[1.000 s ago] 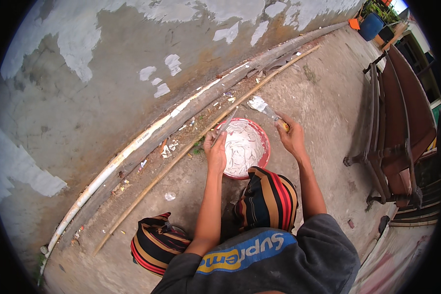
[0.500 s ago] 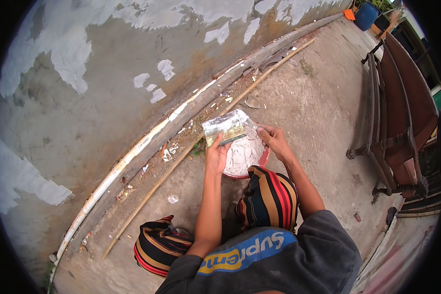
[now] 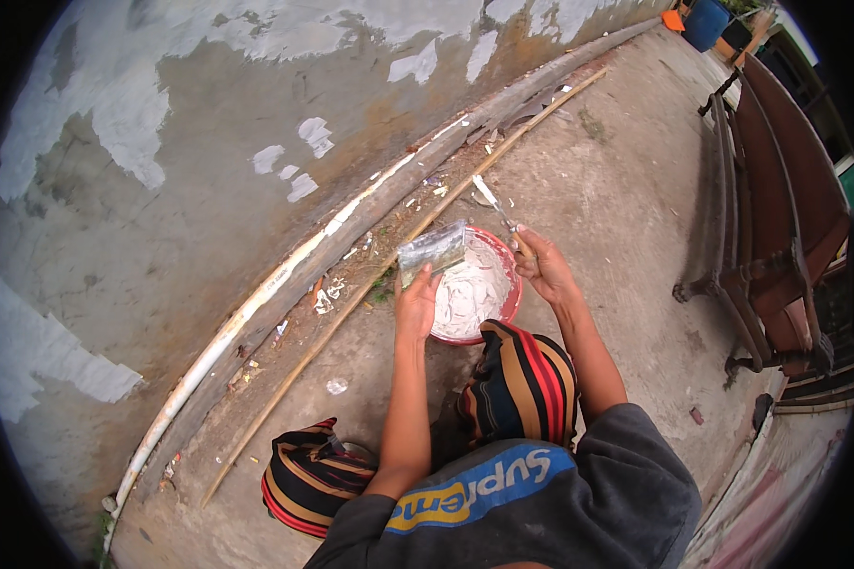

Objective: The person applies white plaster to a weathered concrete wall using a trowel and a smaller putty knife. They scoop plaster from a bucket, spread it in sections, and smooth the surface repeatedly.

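Observation:
My left hand (image 3: pixel 417 296) grips a flat rectangular plastering blade (image 3: pixel 434 248), grey and smeared, tilted over the left rim of a red basin. Closed round a wooden handle, my right hand (image 3: pixel 547 269) holds a putty knife (image 3: pixel 500 211) to the right of the basin. White paste coats its narrow blade, which points up and away from me, apart from the other blade. Thick white putty (image 3: pixel 472 292) with a ridged surface lies in the red basin (image 3: pixel 512 302), which stands on the ground just beyond my striped knee.
A grey wall (image 3: pixel 209 190) with white patches runs along the left. At its foot lie a white pipe (image 3: pixel 247 318) and a long wooden pole (image 3: pixel 351 302), with scraps scattered between. A brown wooden bench (image 3: pixel 778 209) stands at right; a blue barrel (image 3: pixel 706 26) is far off.
My right hand has moved the putty knife away from the flat blade, so its paste-coated tip now points up and outward. The flat blade has tilted and carries less visible white paste.

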Demonstrator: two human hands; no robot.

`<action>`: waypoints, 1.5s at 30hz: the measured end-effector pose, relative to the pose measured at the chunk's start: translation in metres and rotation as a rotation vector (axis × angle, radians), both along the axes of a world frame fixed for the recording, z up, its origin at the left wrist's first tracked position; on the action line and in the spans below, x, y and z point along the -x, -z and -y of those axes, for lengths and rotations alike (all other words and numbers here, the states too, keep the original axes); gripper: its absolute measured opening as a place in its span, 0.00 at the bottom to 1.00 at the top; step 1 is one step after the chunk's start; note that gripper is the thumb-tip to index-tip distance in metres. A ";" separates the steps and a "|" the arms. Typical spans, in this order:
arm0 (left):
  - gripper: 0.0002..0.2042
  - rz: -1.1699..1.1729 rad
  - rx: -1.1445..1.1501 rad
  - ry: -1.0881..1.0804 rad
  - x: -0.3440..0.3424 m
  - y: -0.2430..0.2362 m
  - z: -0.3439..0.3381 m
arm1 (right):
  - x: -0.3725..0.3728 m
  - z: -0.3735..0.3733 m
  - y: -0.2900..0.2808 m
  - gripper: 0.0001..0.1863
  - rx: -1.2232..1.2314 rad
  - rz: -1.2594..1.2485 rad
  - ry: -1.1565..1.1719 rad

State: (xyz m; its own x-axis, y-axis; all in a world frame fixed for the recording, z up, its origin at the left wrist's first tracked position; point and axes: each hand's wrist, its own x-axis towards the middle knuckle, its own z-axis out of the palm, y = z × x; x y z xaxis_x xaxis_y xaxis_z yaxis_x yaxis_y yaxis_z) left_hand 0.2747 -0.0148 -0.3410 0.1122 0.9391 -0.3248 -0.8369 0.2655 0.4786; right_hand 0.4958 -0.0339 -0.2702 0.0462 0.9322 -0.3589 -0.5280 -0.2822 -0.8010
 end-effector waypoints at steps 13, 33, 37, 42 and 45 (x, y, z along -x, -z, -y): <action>0.12 -0.985 -0.757 -0.174 0.004 -0.032 -0.004 | 0.008 0.026 0.008 0.17 -0.109 0.589 -0.027; 0.12 -1.431 -0.704 -0.138 0.032 -0.019 -0.014 | -0.033 -0.007 0.047 0.14 -0.186 1.224 -0.145; 0.09 -0.936 -0.054 -0.310 0.092 0.011 -0.022 | -0.030 0.008 0.063 0.13 -0.047 1.772 -0.502; 0.20 -0.129 0.253 -0.224 0.132 0.114 0.004 | -0.040 -0.006 0.145 0.08 -0.082 2.049 -0.642; 0.28 -0.141 0.281 0.040 0.116 0.153 0.014 | -0.037 -0.013 0.168 0.07 0.005 2.093 -0.640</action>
State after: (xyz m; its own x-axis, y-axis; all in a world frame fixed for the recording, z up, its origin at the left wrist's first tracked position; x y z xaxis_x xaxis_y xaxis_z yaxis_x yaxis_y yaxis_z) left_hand 0.1585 -0.0286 -0.4935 0.0827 0.8063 -0.5857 -0.7534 0.4353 0.4929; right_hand 0.5328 -0.0212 -0.4377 0.0344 0.9754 -0.2178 0.9974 -0.0197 0.0695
